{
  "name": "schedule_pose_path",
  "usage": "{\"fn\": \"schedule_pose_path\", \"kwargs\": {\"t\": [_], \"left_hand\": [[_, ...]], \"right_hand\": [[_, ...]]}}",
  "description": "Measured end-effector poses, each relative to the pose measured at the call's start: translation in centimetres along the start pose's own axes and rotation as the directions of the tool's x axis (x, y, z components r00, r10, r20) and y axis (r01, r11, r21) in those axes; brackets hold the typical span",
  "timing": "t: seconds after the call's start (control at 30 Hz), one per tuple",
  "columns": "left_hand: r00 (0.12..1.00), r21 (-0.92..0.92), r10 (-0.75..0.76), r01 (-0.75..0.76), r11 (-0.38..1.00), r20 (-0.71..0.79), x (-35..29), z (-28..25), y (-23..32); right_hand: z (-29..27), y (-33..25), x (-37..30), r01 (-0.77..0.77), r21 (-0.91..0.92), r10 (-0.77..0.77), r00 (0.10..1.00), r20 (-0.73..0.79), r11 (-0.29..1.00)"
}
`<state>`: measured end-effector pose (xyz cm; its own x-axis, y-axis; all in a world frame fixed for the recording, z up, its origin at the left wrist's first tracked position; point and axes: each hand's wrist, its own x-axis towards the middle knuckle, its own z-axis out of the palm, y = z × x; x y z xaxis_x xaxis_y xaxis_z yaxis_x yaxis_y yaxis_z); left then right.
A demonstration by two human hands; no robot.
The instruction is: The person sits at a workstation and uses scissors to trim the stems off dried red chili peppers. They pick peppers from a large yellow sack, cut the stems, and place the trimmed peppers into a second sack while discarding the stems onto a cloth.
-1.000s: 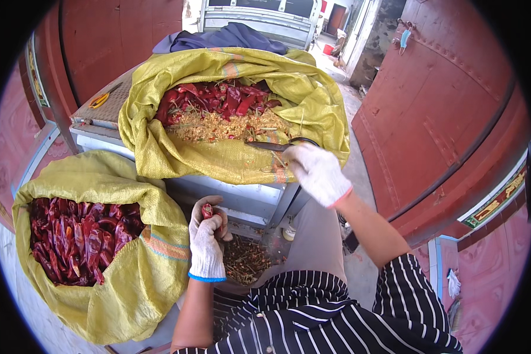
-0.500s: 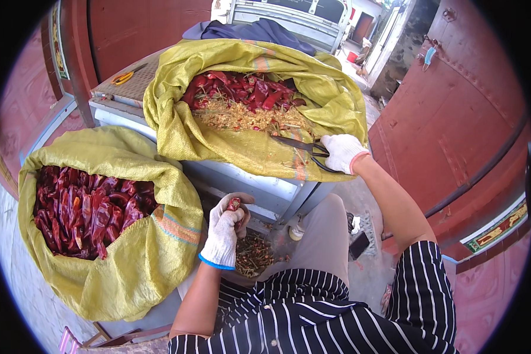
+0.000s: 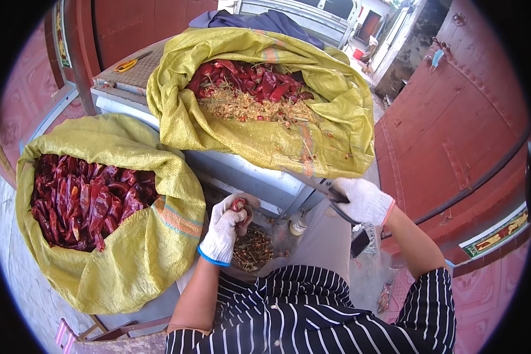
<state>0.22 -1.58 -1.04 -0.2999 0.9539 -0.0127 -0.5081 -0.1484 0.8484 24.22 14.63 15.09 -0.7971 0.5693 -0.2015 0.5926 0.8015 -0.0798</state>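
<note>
My left hand (image 3: pixel 219 235), in a white knit glove with a blue cuff, is closed around a dried red chili pepper (image 3: pixel 238 205) whose end pokes out by the thumb. Gloved in white too, my right hand (image 3: pixel 364 202) grips black-handled scissors (image 3: pixel 323 187), their blades smeared by motion and pointing left toward the sack's near edge. In front, a yellow-green woven sack (image 3: pixel 218 137) lies opened with red chilies (image 3: pixel 268 84), pale seeds (image 3: pixel 248 108) and stem bits inside. A second woven sack (image 3: pixel 141 262) at the left is full of whole red chilies (image 3: pixel 88 203).
Yellow-handled pliers or shears (image 3: pixel 127 65) lie on the raised surface (image 3: pixel 109 76) behind the sacks. Between my legs, cut stems (image 3: pixel 253 251) are heaped low down, near a small white container (image 3: pixel 298 226). A dark phone-like object (image 3: pixel 360 243) is by my right knee; a red door (image 3: pixel 448 130) stands right.
My right hand has drawn the scissors off the front sack, down and nearer to me. My left hand still holds the chili pepper in about the same place.
</note>
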Motion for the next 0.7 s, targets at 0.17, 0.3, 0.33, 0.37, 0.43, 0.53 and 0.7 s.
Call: {"fn": "schedule_pose_path", "kwargs": {"t": [0.17,0.3,0.33,0.37,0.43,0.53,0.7], "left_hand": [[0.999,0.038,-0.017,0.016,0.999,0.040,0.0,0.1,0.2],[0.998,0.013,-0.028,0.028,1.000,0.059,0.1,-0.8,-0.7],[0.997,-0.003,-0.030,0.031,1.000,0.075,0.1,-1.1,-0.9],[0.996,-0.010,-0.046,0.046,0.999,0.072,0.1,-1.2,-0.9],[0.996,-0.029,-0.067,0.069,0.997,0.056,-0.2,-1.5,-0.3],[0.989,-0.016,-0.056,0.059,0.998,0.133,0.0,-1.4,-0.4],[0.989,-0.042,-0.028,0.034,0.999,0.144,0.0,-1.6,-0.4]], "right_hand": [[3.6,-1.3,-0.9,-0.275,0.758,-0.208,0.856,0.473,0.592],[3.8,-0.9,0.2,-0.388,0.837,-0.395,0.750,0.530,0.385],[3.4,-0.9,0.3,-0.348,0.836,-0.419,0.743,0.521,0.424],[3.1,-0.9,0.4,-0.304,0.835,-0.444,0.736,0.511,0.458],[2.5,-1.1,0.8,-0.323,0.841,-0.480,0.707,0.520,0.434],[2.1,-0.8,1.4,-0.392,0.817,-0.489,0.660,0.570,0.424],[2.1,0.0,0.9,-0.333,0.792,-0.447,0.684,0.577,0.513]]}}
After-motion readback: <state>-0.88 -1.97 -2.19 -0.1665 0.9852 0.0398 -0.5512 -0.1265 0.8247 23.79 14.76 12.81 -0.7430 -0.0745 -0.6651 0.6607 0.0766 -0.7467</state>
